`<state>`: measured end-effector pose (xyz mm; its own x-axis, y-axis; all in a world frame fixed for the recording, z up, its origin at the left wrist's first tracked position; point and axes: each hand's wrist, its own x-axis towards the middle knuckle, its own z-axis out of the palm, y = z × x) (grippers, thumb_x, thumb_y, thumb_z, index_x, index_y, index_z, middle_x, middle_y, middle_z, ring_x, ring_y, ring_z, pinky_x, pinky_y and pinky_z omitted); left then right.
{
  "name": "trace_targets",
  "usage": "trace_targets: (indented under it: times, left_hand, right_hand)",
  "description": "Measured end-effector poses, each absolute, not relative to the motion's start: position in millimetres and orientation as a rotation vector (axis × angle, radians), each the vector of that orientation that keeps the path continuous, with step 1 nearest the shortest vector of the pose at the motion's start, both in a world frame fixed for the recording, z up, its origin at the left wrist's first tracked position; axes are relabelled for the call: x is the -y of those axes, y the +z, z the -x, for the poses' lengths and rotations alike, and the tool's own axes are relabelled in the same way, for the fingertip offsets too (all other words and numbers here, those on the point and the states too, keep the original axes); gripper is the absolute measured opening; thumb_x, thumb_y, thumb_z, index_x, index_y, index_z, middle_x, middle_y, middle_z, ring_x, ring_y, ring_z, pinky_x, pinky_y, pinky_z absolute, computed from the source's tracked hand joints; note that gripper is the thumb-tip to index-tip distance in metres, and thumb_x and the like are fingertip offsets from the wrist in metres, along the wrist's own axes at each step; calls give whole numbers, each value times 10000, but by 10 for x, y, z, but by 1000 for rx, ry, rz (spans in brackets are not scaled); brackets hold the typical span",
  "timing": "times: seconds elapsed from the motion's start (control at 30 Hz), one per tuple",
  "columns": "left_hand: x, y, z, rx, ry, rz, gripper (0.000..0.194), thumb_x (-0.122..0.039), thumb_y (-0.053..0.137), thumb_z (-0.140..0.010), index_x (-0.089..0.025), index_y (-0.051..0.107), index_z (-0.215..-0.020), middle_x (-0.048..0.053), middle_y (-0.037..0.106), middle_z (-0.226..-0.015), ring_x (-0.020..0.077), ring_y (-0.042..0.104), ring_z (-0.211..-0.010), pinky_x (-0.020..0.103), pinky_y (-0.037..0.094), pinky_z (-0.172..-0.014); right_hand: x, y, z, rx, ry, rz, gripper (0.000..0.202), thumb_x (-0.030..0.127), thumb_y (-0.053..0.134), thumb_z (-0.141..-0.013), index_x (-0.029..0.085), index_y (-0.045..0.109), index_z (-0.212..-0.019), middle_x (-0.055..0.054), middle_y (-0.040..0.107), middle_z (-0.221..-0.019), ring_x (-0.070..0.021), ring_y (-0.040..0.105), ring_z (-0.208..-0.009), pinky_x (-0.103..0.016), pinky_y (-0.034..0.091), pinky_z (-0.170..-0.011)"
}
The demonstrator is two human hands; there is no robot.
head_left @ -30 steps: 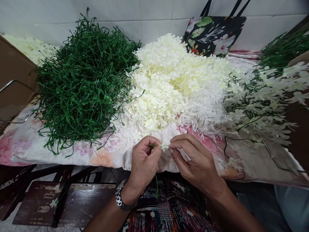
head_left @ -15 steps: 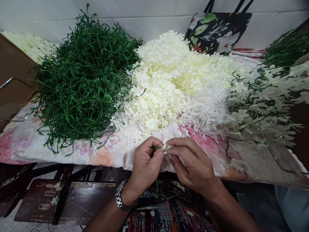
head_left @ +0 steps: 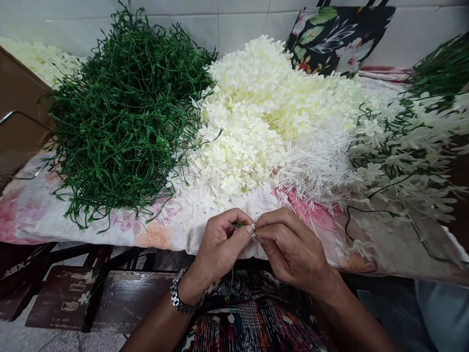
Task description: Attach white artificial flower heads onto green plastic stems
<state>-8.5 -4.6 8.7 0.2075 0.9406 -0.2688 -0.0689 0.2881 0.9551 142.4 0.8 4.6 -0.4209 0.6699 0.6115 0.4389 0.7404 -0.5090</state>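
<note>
My left hand [head_left: 222, 247] is closed in a pinch on a green artificial flower stem [head_left: 231, 282], whose lower end hangs below the palm over my lap. A bit of its green tip shows between thumb and forefinger. Meeting it fingertip to fingertip, my right hand [head_left: 298, 247] pinches a small white flower piece [head_left: 253, 228], mostly hidden by the fingers. Both hands are at the near edge of the cloth-covered table [head_left: 120, 232]. Just beyond them lie a heap of cream-white artificial blossoms [head_left: 242, 146] and a pile of thin white strands [head_left: 318, 161].
At left rises a big tangle of green stems [head_left: 124, 122]. White flowers on stems [head_left: 395, 151] spread at right. A black floral bag [head_left: 337, 39] leans on the tiled wall. A brown box [head_left: 22, 93] is at far left, and a dark wooden seat [head_left: 135, 298] stands below the table.
The fingertips of both hands have drawn closer around the white piece, so less of it shows. The hanging stem end has swung slightly left. The view has shifted a little.
</note>
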Motion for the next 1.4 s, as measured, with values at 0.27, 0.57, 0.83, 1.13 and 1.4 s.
trace_targets:
  times: [0.27,0.57,0.83,1.13,1.4]
  left_hand:
    - [36,93,80,-1130,943,-1036,83,-212,532,-704,-161,540,-638,-48,402,-542,69,310,-472,199,243,-441]
    - [18,177,72,-1183,852,-1111,77,-187,473,-664,-167,511,-600,-46,388,-532,77,322,-486,198,256,-448]
    - [42,125,35,-1211,891,-1016,76,-179,471,-656,-167,507,-590,-63,355,-495,61,282,-445,187,217,-411]
    - [48,135,41,-1205,882,-1033,77,-176,458,-662,-169,496,-595,-62,358,-496,66,298,-451,191,234,-419]
    - [12,173,40,-1169,838,-1133,90,-156,434,-647,-158,498,-584,-51,381,-524,66,312,-480,185,254,-436]
  right_hand:
    - [19,41,-1438,2086,350,830,188,16,494,-783,178,532,-871,-63,572,-834,-152,551,-755,-282,507,-620]
    - [25,38,-1450,2100,344,838,206,6,466,-772,190,531,-837,-53,557,-804,-148,542,-726,-272,506,-602]
    - [46,-2,-1451,2109,362,843,214,-9,454,-771,194,500,-824,-43,528,-788,-139,515,-720,-264,491,-593]
    - [52,-19,-1464,2111,320,828,214,-24,476,-752,170,503,-840,-62,544,-840,-144,531,-764,-267,501,-630]
    - [34,-19,-1491,2135,354,811,200,-16,471,-766,169,510,-832,-57,555,-830,-140,530,-751,-275,502,-626]
